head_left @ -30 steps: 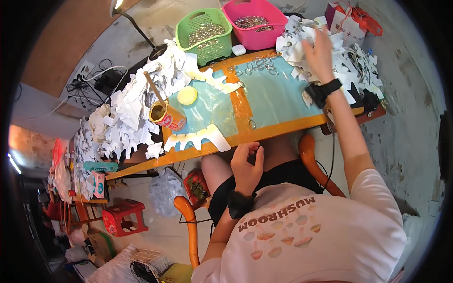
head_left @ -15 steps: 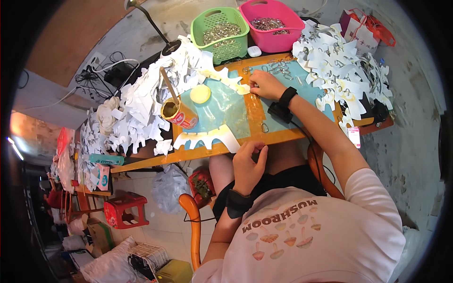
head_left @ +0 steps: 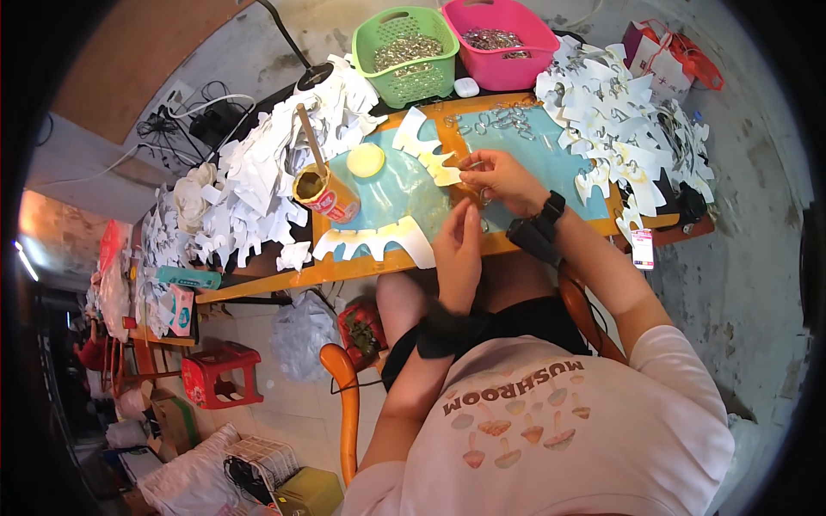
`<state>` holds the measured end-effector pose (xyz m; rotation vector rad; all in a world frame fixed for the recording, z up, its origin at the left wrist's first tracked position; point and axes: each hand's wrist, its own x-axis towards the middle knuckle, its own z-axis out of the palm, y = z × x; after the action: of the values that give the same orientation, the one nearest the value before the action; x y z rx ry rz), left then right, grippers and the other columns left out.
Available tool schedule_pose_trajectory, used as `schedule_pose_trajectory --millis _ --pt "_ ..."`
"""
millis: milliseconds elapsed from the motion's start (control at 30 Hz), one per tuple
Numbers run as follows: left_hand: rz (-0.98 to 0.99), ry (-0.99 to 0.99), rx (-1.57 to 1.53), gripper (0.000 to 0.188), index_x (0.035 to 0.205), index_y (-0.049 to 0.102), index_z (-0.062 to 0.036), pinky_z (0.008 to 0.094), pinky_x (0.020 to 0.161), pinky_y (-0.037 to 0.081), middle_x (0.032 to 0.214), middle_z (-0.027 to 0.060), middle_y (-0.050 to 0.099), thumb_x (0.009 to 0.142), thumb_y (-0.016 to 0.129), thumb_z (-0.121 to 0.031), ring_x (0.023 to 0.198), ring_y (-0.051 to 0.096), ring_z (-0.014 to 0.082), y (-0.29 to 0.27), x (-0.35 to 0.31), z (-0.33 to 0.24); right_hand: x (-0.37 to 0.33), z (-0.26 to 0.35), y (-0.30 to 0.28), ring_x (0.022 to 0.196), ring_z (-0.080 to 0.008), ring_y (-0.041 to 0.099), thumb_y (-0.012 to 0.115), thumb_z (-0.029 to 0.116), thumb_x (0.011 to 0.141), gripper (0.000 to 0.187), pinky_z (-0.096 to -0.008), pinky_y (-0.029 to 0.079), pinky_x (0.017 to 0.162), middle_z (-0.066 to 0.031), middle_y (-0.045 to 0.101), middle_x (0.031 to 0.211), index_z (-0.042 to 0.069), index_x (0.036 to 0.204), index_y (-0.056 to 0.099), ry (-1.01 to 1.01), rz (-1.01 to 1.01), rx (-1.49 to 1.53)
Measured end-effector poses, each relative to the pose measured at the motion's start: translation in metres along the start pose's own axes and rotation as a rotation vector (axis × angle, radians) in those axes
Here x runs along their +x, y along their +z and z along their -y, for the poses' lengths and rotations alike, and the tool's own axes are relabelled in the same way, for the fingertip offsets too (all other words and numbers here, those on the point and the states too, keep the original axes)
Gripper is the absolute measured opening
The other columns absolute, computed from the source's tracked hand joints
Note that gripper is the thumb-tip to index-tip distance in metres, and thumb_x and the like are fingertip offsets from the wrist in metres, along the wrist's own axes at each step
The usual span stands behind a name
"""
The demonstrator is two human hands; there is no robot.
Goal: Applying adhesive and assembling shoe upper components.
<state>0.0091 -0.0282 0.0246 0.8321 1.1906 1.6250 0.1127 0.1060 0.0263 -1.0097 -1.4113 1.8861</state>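
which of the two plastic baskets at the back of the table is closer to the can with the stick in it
The green basket: it sits to the left of the pink basket, on the same side as the can holding the stick.

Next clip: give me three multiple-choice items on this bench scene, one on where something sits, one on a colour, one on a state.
1. Where is the green basket?
A. at the table's far edge, beside the pink basket
B. on the floor
C. on the person's lap

2. What colour is the round lid on the mat?
A. red
B. pale yellow
C. black

3. What is the right hand doing?
A. resting flat on the pink basket
B. hanging off the table
C. pinching a white cutout

Answers: 1 A, the two baskets stand side by side; 2 B, it shows pale yellow on the teal mat; 3 C, fingertips meet the cutout's edge, with the left hand close below.
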Motion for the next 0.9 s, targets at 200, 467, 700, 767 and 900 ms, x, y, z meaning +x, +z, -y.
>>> schedule_pose_trajectory --millis 200,467,700,767,900 --pt "-0.227 0.086 0.063 0.019 0.089 0.062 0.0013 0.0218 0.063 0.043 0.079 0.0016 0.062 0.097 0.061 -0.016 0.071 0.055 0.0058 0.020 0.021 -0.004 -0.045 0.011 0.012 0.089 -0.0058 0.060 0.066 0.012 0.090 0.028 -0.0191 0.047 0.069 -0.0029 0.062 0.105 0.004 0.116 0.059 -0.039 0.065 0.233" --pt "-0.286 0.387 0.197 0.011 0.084 0.055 -0.0011 0.0204 0.052 0.028 0.071 -0.0023 0.052 0.087 0.065 -0.005 0.060 0.040 0.0032 0.016 0.033 -0.029 -0.068 -0.017 -0.058 0.082 -0.0063 0.048 0.057 -0.006 0.080 0.044 -0.0209 0.045 0.081 -0.0038 0.058 0.114 0.002 0.124 0.055 -0.152 -0.110 0.054" --pt "0.113 0.369 -0.135 0.019 0.110 0.056 0.0066 0.0294 0.077 0.059 0.100 0.0130 0.067 0.091 0.056 0.004 0.081 0.069 0.0168 0.047 0.032 -0.068 -0.083 -0.040 -0.079 0.099 -0.0131 0.057 0.048 -0.010 0.084 0.038 -0.0256 0.049 0.084 -0.0055 0.060 0.113 0.001 0.120 0.057 -0.467 -0.200 -0.446" --pt "0.181 0.265 -0.161 0.022 0.113 0.057 0.0072 0.0290 0.077 0.058 0.100 0.0137 0.067 0.091 0.056 0.002 0.081 0.069 0.0173 0.050 0.029 -0.078 -0.090 -0.037 -0.079 0.103 -0.0160 0.060 0.048 -0.012 0.083 0.039 -0.0266 0.051 0.085 -0.0064 0.061 0.114 0.000 0.119 0.057 -0.533 -0.230 -0.520" --pt "0.189 0.012 -0.106 0.025 0.115 0.058 0.0077 0.0286 0.076 0.058 0.099 0.0139 0.067 0.092 0.055 -0.001 0.083 0.070 0.0183 0.028 0.026 -0.074 -0.102 -0.031 -0.081 0.107 -0.0189 0.062 0.051 -0.014 0.082 0.040 -0.0270 0.054 0.087 -0.0076 0.062 0.120 0.001 0.119 0.058 -0.511 -0.361 -0.798"
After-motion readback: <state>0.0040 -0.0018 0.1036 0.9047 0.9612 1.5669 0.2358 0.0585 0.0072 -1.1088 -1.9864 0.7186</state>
